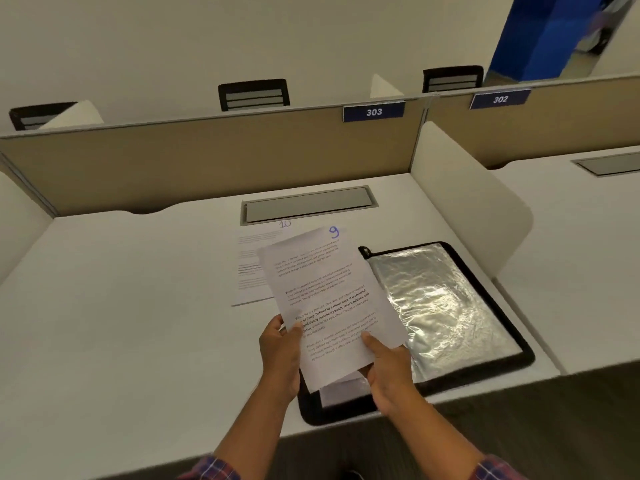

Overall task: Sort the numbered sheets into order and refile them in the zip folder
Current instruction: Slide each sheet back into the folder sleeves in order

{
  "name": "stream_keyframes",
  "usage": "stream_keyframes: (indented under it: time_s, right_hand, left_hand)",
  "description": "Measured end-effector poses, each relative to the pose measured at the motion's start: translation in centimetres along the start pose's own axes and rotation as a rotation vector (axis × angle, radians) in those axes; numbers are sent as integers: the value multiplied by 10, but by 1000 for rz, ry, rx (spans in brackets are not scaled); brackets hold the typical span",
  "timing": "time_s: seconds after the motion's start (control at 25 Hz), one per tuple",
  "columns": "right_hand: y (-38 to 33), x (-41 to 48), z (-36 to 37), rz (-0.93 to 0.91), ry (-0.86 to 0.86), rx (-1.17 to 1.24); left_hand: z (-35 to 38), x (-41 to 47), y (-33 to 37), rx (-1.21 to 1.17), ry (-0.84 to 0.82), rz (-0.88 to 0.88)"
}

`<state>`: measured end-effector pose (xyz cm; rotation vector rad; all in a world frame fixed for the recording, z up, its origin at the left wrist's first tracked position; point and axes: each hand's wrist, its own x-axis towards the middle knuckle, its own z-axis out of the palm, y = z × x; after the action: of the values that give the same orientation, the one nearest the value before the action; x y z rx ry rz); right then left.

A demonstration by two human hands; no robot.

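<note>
- Left hand [280,355] and right hand [388,372] are pinching sheet 9 [329,299] at its lower side edges, thumbs on top, above the folder's [450,306] near-left corner.
- The paper is probably light, limp and easily creased, so a two-sided grip is suiting it.
- Sheet 10 [251,268] is lying flat on the tabletop [138,306], just left of the folder.

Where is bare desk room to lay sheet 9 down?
Bare: white desk left of the printed sheet marked 10. Crowded: right side, where the black-edged silver zip folder lies beneath the sheet marked 9 gripped by left hand and right hand.
</note>
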<state>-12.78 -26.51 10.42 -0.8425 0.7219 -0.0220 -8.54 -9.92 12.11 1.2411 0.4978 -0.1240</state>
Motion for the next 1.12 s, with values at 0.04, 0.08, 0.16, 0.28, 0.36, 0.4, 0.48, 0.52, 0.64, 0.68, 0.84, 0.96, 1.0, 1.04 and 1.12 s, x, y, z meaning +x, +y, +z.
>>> stream_keyframes:
  time_s: [0.04,0.08,0.16,0.28,0.36,0.4,0.48,0.52,0.64,0.68,0.84,0.96,1.0,1.04,1.12]
  right_hand:
    - [0,-5,-12,-16,30,-2]
    - [-1,-10,-24,-29,55,-1]
    - [-2,-22,-49,-47,89,11]
    - [-6,-37,-88,-67,140,-5]
    - [-12,-48,-112,-69,154,11]
    - [-16,-53,-124,-72,161,15]
    - [-29,-58,-148,-92,187,42]
    - [-37,-59,-160,-99,198,64]
    - [-68,-56,-198,-96,217,127]
    - [-79,-53,-211,-100,223,142]
    - [-123,-38,-255,-104,224,187]
    - [-151,-27,-284,-95,204,213]
    - [-159,-24,-293,-90,198,211]
    - [-167,-21,-303,-82,195,205]
    - [-181,-15,-320,-70,183,188]
  left_hand:
    - [5,-3,-6,11,-24,-22]
    - [9,-6,-13,30,-40,-36]
    - [17,-14,-26,70,-78,-48]
    - [29,-29,-48,127,-122,-91]
    - [37,-41,-64,166,-162,-112]
    - [44,-47,-69,189,-182,-115]
    - [63,-54,-76,239,-217,-98]
    - [75,-56,-78,259,-234,-76]
    - [110,-58,-97,519,-275,138]
    - [121,-58,-104,674,-303,235]
    - [168,-56,-138,1094,-448,514]
    - [193,-57,-153,1319,-540,543]
    - [198,-57,-157,1394,-561,564]
    - [202,-58,-160,1437,-571,590]
    - [207,-57,-163,1469,-549,638]
